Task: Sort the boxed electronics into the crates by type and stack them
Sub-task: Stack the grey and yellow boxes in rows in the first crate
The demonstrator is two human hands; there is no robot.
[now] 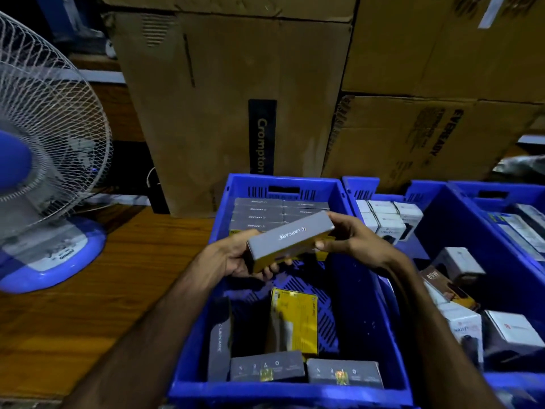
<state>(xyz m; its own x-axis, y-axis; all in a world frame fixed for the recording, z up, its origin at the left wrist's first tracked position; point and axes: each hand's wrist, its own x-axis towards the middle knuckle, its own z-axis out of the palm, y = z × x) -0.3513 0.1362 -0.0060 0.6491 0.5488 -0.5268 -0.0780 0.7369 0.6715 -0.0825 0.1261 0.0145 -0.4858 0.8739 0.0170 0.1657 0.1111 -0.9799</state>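
Both hands on one grey box [290,236] now: my left hand [236,258] cups its near end, fingers curled under, and my right hand [351,239] pinches the far end. It hangs tilted over the crate [365,290], just short of the grey stack [280,212] at the back. Risk, as I judge it: set down this crooked, it catches the stack's edge and knocks the row askew, or slips from that light right pinch onto the yellow box [295,320] below. The white boxes [386,219] belong in the next crate, so no mixing.
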